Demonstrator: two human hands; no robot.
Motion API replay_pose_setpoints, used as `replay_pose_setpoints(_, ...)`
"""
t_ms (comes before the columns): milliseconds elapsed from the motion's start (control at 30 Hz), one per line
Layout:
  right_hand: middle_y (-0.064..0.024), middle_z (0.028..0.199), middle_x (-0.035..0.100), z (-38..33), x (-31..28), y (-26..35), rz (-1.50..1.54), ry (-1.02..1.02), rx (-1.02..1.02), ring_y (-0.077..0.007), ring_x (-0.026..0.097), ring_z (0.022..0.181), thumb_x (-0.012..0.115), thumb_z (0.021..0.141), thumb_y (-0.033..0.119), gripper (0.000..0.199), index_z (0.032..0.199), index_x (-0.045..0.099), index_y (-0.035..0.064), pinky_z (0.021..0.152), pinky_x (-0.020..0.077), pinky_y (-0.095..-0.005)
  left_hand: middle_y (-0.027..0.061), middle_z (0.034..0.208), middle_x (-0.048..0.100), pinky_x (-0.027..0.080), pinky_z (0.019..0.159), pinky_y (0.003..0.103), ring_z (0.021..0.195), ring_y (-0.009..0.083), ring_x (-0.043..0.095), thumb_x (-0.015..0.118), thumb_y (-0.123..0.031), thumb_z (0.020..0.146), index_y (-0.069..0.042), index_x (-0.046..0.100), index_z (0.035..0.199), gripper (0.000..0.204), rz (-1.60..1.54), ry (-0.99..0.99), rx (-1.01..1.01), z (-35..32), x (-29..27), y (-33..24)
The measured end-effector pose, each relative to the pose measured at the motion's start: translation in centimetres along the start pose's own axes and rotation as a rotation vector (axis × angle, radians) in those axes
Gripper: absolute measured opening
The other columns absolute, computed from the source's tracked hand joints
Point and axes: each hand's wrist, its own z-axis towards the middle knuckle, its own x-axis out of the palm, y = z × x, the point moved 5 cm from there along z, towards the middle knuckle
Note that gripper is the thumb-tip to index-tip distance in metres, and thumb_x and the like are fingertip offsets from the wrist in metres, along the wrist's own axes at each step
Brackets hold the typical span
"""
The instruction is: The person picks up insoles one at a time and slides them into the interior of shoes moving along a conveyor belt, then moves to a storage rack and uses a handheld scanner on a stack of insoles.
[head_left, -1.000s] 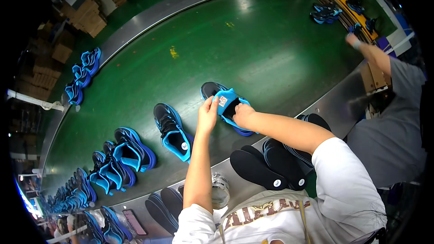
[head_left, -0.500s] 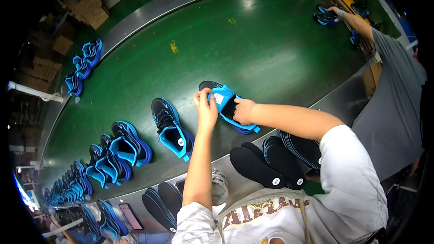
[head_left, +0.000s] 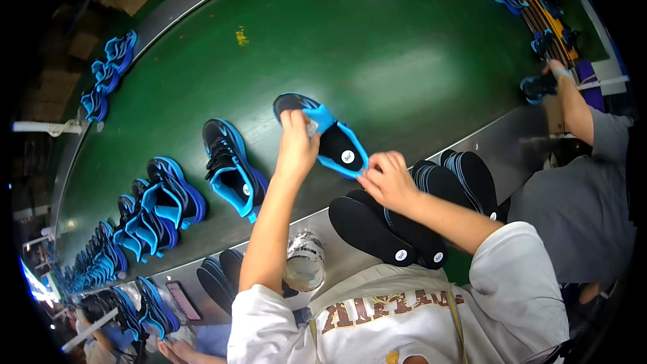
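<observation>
A black and blue sneaker [head_left: 291, 101] lies on the green work surface, toe pointing away to the left. Its blue tongue [head_left: 318, 120] is folded back, and my left hand [head_left: 297, 143] grips it with bent fingers. Inside the shoe a black insole [head_left: 337, 141] lies flat, a round white sticker at its heel. My right hand [head_left: 391, 180] closes its fingertips on the blue heel edge of the sneaker. To the left stands a matching sneaker [head_left: 232, 162], apart from my left forearm.
Black insoles [head_left: 364, 228] lie stacked along the near metal ledge, beside a clear plastic-looking container [head_left: 305, 264]. More sneakers [head_left: 158, 195] line up at left, others [head_left: 108, 67] at the far edge. A phone [head_left: 183, 300] rests near left. At right, a co-worker's hand [head_left: 554, 71] reaches toward a shoe.
My right hand has come out of the sneaker's opening and moved to its heel, uncovering the insole. My left hand stays at the tongue. The whole view has shifted slightly.
</observation>
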Motion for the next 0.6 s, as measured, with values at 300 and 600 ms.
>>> replay_pose_setpoints(300, -0.0084, 0.089, 0.049, -5.2, 0.5, 0.1, 0.134, -0.153, 0.153, -0.0241, 0.051, 0.076, 0.070, 0.069, 0.014, 0.022, 0.087, 0.060, 0.0083, 0.064, 0.0420, -0.0341, 0.0187, 0.101, 0.050, 0.045, 0.065, 0.040, 0.080, 0.0330, 0.056, 0.063, -0.014, 0.071, 0.000, 0.047, 0.094, 0.032, 0.582, -0.037, 0.304, -3.0, 0.0, -4.4)
replay_pose_setpoints(600, -0.0151, 0.106, 0.043, -2.2, 1.6, -0.1, 0.251, -0.200, 0.256, -0.0331, 0.049, 0.094, 0.060, 0.076, 0.014, 0.029, 0.103, 0.055, 0.0070, 0.079, 0.0429, -0.0393, 0.0312, 0.132, 0.028, 0.042, 0.077, 0.056, 0.120, 0.0419, 0.034, 0.044, -0.018, 0.082, -0.002, 0.055, 0.096, 0.023, 1.272, 0.164, 0.505, 1.2, 4.0, 2.2)
